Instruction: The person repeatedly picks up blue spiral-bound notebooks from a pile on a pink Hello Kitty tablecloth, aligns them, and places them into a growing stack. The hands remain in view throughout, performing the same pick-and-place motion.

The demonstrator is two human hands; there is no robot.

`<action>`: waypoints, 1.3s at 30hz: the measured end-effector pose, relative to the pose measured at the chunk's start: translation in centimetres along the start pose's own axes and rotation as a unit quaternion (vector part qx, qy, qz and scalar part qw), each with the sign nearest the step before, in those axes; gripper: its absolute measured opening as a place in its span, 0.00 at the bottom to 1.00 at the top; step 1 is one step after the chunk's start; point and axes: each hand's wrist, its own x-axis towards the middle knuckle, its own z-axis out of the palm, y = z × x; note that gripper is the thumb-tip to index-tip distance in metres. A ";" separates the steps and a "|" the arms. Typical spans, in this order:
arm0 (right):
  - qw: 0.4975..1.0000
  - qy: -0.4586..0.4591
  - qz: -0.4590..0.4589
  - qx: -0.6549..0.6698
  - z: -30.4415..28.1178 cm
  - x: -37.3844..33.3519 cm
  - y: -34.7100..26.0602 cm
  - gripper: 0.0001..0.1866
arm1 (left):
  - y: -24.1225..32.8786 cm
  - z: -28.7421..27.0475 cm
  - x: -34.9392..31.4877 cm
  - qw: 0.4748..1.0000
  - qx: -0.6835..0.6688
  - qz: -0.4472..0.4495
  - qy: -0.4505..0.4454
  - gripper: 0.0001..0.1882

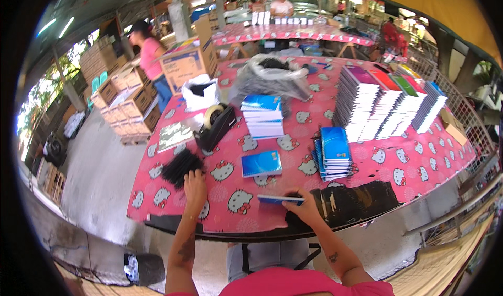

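My right hand [303, 207] grips a thin blue-covered notebook [272, 198] edge-on, just above the table's near edge. To the left, my left hand [195, 188] reaches to a pile of thin black strips [181, 166] that look like binding coils. Its fingers are bent together at the pile's near edge; their tips are partly lost against the black. Between the hands and farther back, a single blue notebook [261, 163] lies flat. Behind it stands a stack of blue notebooks [263, 119], and another blue stack [335, 152] is to the right.
A black tape dispenser [217, 128] stands beyond the black pile, beside clear plastic sheets [176, 135]. Tall stacks of spiral notebooks [357, 105] fill the right side. Plastic bags [270, 78] and a carton [189, 65] sit at the back. A person in pink [151, 60] stands at left.
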 end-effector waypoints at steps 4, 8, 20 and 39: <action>0.998 -0.013 0.041 0.042 -0.2 0.0 -0.7 0.10 | 1.6 -0.9 -0.1 0.990 -0.139 -0.005 0.029 0.11; 0.997 -0.022 0.071 0.037 -0.4 -0.1 -0.3 0.13 | 7.0 -4.5 -1.4 0.937 -0.345 -0.039 -0.046 0.11; 0.997 -0.024 0.070 0.027 -0.5 -0.3 0.9 0.16 | 12.3 -8.5 -4.1 0.863 -0.500 -0.025 -0.065 0.13; 0.995 -0.057 0.081 0.014 -0.5 -0.1 0.1 0.15 | 12.1 -7.0 -2.8 0.880 -0.450 0.093 -0.121 0.08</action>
